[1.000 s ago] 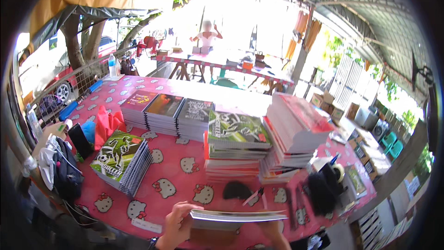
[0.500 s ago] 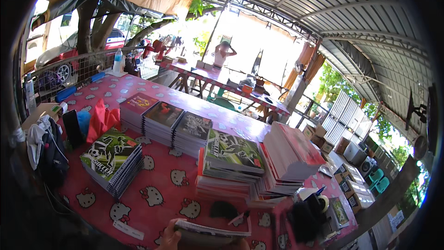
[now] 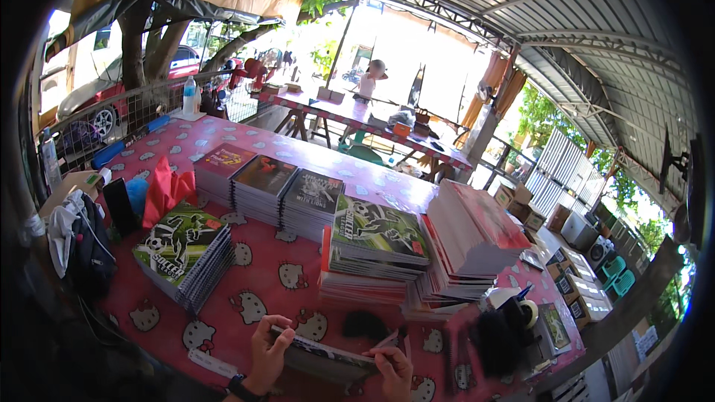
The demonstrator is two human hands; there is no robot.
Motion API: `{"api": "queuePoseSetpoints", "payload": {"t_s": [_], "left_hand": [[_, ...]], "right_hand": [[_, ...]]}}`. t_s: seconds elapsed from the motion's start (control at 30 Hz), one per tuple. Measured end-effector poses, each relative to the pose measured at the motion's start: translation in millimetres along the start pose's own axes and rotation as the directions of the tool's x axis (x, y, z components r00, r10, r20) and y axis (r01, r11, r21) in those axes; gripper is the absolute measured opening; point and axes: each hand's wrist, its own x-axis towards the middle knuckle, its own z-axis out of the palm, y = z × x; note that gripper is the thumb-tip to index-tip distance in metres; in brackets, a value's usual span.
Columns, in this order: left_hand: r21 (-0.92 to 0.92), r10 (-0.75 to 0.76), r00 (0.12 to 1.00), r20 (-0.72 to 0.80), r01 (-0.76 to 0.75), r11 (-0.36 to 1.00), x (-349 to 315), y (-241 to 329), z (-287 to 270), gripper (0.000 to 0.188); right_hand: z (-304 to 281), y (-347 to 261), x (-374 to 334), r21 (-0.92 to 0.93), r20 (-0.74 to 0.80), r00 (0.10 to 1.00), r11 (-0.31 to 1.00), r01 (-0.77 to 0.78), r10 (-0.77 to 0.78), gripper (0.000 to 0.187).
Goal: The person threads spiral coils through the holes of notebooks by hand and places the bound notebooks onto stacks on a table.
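Looking down through the head view, I have my left hand (image 3: 267, 353) and right hand (image 3: 392, 372) both clenched on a thin stack of notebooks (image 3: 328, 357), one at each end, holding it flat just above the near edge of the desk (image 3: 253, 294) with its pink cartoon-cat cloth. The left grip wraps the stack's left end, thumb on top; the right grip pinches the right end, and a watch shows on the left wrist. Compared with a second ago the stack sits lower in view and closer to my body, and the whole scene has swung: I see more of the roof and the far table. Beyond the notebooks lies a small black object (image 3: 365, 324), and beyond that a tall pile with a green football cover (image 3: 376, 234). Left of that pile sits another green-covered pile (image 3: 182, 249); right of it, a leaning pink-edged pile (image 3: 473, 238). I judge the stack is being squared up.
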Motion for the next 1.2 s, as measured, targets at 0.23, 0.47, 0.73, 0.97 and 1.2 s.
{"api": "queuePoseSetpoints", "payload": {"t_s": [0.23, 0.47, 0.73, 0.97, 1.2], "left_hand": [[-0.001, -0.053, 0.998, 0.039, 0.053, 0.999, 4, -9, -4, 0.011], [-0.005, -0.119, 0.992, 0.030, 0.120, 0.993, 4, -8, -3, 0.018], [0.013, -0.047, 0.999, -0.004, 0.047, 0.999, 4, -8, -4, 0.018], [0.084, 0.108, 0.989, 0.101, -0.117, 0.990, 5, -29, -6, 0.022], [0.195, 0.276, 0.957, -0.090, -0.255, 0.947, 6, -24, -9, 0.025]], "right_hand": [[0, 25, -4, 0.032, -0.129, 0.992, 0.999, -0.011, 0.015, 0.016], [-6, 44, -7, 0.171, -0.092, 0.989, 0.980, -0.100, 0.117, 0.020], [-113, 16, 6, -0.411, -0.294, 0.955, 0.896, -0.168, 0.044, 0.020], [-248, 101, -1, -0.960, -0.278, 0.912, 0.121, -0.253, -0.301, 0.028], [-234, 95, 13, -0.864, -0.453, 0.886, 0.297, -0.407, -0.102, 0.036]]}}
